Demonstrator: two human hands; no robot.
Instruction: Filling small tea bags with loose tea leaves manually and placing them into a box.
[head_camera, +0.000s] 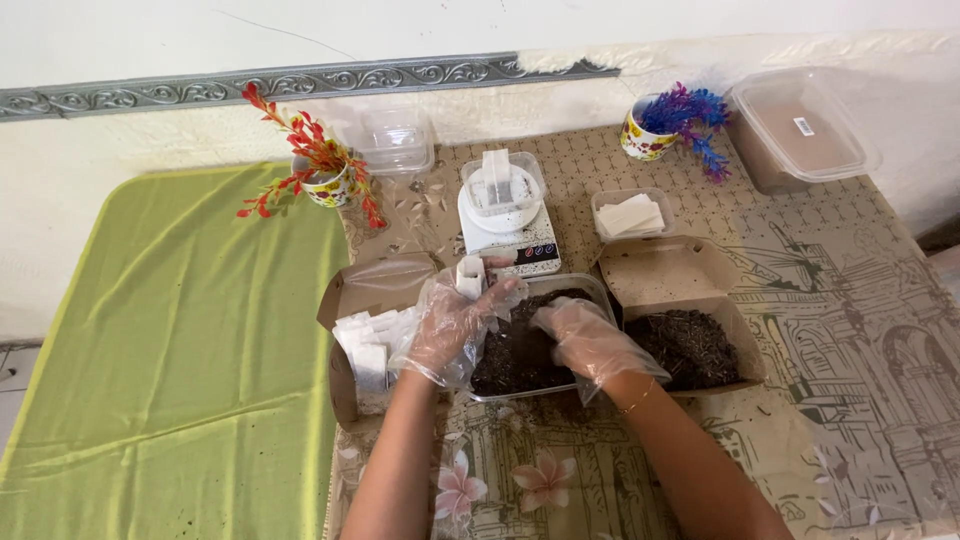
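My left hand (452, 325) pinches a small white sachet (470, 276) over the tray (590, 290) of dark leaves, right hand (585, 335) scooping in it, fingers curled; filled sachets (370, 345) sit stacked left, one on scale (503, 215), plenty leaf left.

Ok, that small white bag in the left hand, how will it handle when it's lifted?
The small white bag looks like thin paper or fabric, so probably floppy and light. The left hand pinches it upright in a loose plastic glove, so it may slip. Loose dark tea-like material in the clear tray could spill out if the bag tips.
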